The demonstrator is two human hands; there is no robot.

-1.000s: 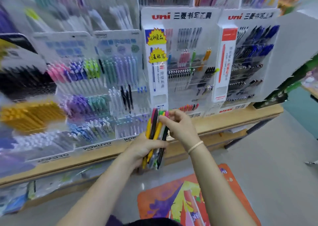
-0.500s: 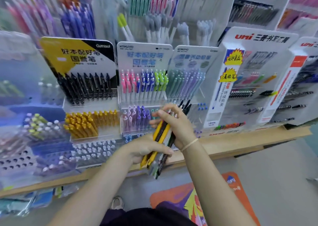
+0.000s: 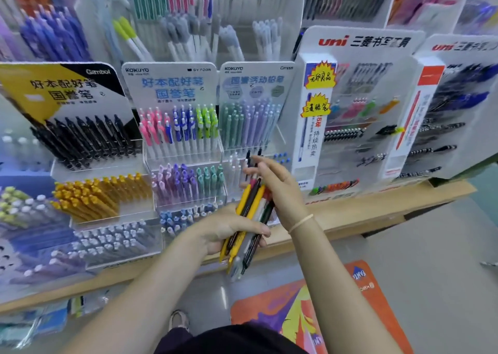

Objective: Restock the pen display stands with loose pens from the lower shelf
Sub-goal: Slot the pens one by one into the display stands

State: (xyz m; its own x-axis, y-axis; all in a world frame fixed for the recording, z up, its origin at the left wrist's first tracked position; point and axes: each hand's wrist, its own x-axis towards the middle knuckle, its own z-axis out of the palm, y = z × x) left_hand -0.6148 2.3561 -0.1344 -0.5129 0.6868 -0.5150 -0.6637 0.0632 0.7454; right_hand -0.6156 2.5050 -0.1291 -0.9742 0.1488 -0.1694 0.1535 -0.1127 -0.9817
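Gripping a bundle of loose pens point(image 3: 249, 219) at frame centre, the left hand point(image 3: 226, 229) curls round their middle. The right hand point(image 3: 277, 189) pinches their upper ends. Display stands point(image 3: 186, 143) crowd just behind; the wooden shelf edge point(image 3: 377, 205) runs right, with bare floor point(image 3: 431, 259) at lower right.

Wooden shelf point(image 3: 377, 208) under a row of pen display stands point(image 3: 177, 149).

Clear glossy plastic display stands point(image 3: 186, 165); printed card headers point(image 3: 169, 84), smooth. Pale wood shelf point(image 3: 377, 202), matt. Loose pens point(image 3: 250, 213): smooth plastic. Grey floor point(image 3: 431, 259), dull sheen.
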